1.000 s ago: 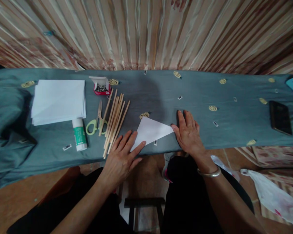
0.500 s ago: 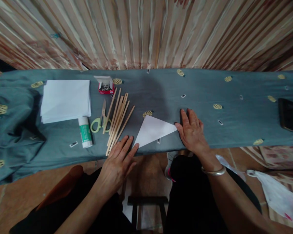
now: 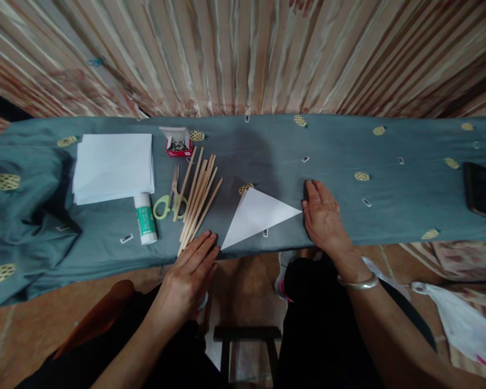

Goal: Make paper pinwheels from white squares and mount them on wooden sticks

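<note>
paper (image 3: 263, 217) lies flat between left hand (image 3: 189, 278) and right hand (image 3: 323, 219), both loose, holding nothing; smoothing seems the step, and lifting calls for pinching.

my left hand (image 3: 190, 273): flat, fingertips by the near corner of a white paper triangle (image 3: 259, 216) and the lower ends of wooden sticks (image 3: 198, 200) | my right hand (image 3: 324, 219): beside the triangle's pointed tip | left of the sticks: scissors (image 3: 162, 207), glue stick (image 3: 145, 219), paper stack (image 3: 113, 167) | far right: dark phone (image 3: 483, 189) on the cloth (image 3: 328, 151)
</note>
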### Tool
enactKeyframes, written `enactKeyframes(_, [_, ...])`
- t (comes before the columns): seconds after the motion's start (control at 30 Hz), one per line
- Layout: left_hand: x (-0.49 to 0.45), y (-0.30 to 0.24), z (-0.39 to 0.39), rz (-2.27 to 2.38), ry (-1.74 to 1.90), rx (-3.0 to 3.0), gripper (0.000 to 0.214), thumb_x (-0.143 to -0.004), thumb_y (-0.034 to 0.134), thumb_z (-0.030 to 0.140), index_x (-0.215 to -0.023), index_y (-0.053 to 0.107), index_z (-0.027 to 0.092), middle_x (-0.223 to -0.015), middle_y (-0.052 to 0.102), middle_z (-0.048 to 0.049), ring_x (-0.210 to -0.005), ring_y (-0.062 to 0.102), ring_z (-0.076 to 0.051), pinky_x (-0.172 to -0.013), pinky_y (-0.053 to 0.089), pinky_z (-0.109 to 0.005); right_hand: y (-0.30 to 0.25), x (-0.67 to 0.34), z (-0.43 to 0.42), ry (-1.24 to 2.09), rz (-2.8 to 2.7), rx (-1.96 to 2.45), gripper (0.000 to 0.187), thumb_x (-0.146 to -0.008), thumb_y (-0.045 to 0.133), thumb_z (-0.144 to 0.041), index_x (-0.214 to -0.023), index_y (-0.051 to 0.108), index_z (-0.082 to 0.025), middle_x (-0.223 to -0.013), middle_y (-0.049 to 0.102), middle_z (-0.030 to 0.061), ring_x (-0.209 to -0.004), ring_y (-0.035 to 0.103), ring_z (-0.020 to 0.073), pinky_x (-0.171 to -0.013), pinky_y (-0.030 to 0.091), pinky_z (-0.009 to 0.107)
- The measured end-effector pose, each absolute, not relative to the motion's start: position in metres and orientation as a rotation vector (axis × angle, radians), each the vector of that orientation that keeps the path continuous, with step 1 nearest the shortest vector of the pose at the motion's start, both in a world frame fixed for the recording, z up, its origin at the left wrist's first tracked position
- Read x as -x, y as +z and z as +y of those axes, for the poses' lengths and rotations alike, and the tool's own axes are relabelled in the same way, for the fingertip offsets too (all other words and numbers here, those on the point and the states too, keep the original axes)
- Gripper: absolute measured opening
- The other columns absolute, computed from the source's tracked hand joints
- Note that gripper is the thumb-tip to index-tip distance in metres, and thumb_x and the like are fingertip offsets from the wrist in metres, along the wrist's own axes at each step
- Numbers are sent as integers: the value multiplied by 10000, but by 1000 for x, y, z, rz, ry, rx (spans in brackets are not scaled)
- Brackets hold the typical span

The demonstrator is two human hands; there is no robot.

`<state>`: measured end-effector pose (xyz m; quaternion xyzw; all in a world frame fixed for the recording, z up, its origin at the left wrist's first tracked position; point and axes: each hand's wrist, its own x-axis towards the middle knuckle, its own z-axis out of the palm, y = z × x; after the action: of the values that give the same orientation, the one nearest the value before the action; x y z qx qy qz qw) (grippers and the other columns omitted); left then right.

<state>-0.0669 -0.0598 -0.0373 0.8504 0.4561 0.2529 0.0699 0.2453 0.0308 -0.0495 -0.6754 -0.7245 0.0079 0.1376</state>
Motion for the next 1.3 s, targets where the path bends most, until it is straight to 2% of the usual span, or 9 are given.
enactKeyframes(0.13, [64,-22,-53,1379,718,-2518,564,-905,537,129,-1433,346,185,-1355,540,-162,-1284,507,-247,-1033,493,-424,-41,-246,32,56,-2025,1888,474,-972,296,-264,-1399,438,-113,-1432,468,205,-1356,412,293,-1059,385,526])
enactKeyframes(0.23, [57,-19,-46,1410,749,-2454,616,-908,546,174,-1464,281,183,-1359,526,-167,-1274,509,-251,-1034,487,-423,-32,-242,32,249,-2019,1729,483,-981,326,-375,-1386,461,-150,-1438,480,167,-1365,409,263,-1098,357,507])
enactKeyframes(0.37, [45,-24,-38,1413,773,-2420,634,-901,555,191,-1466,267,171,-1287,569,-163,-1201,546,-257,-991,508,-415,-26,-226,31,577,-2060,1537,516,-889,528,-483,-1290,566,-161,-1448,475,149,-1378,395,263,-1126,333,480])
enactKeyframes(0.47, [39,-30,-35,1408,782,-2411,658,-894,545,160,-1478,241,181,-1229,597,-151,-1107,580,-255,-923,536,-411,-25,-215,33,738,-1998,1471,377,-811,638,-386,-1110,667,-158,-1436,488,157,-1348,438,286,-1101,361,478])
enactKeyframes(0.6, [37,-34,-32,1387,822,-2359,704,-900,512,141,-1506,166,235,-1120,637,-110,-961,610,-228,-832,555,-379,-21,-212,35,931,-1796,1377,105,-760,628,-233,-830,699,-200,-1373,561,107,-1282,518,267,-1076,386,455])
enactKeyframes(0.7, [35,-31,-29,1377,865,-2327,715,-895,522,137,-1507,166,240,-1116,636,-106,-950,604,-220,-838,545,-366,-16,-214,36,964,-1691,1309,89,-723,624,-171,-759,694,-213,-1362,573,78,-1296,504,258,-1107,346,458])
enactKeyframes(0.83, [32,-28,-24,1356,891,-2341,668,-886,509,100,-1485,240,222,-1169,630,-111,-1015,582,-233,-885,523,-388,-16,-213,39,924,-1676,1273,74,-736,644,-174,-739,695,-228,-1373,564,46,-1356,434,249,-1148,286,472])
enactKeyframes(1.07, [25,-28,-18,1357,776,-2416,329,-909,488,118,-1224,581,147,-1222,626,-128,-1054,564,-255,-896,520,-422,-29,-215,39,763,-1868,1315,224,-753,569,-78,-804,719,-237,-1427,505,21,-1413,343,244,-1176,229,502])
enactKeyframes(1.3, [22,-28,-18,1337,667,-2463,293,-880,501,77,-1130,648,113,-1244,620,-144,-1083,533,-282,-905,519,-459,-33,-231,31,695,-2025,1308,303,-762,534,-51,-859,737,-254,-1455,472,12,-1426,311,249,-1159,254,525])
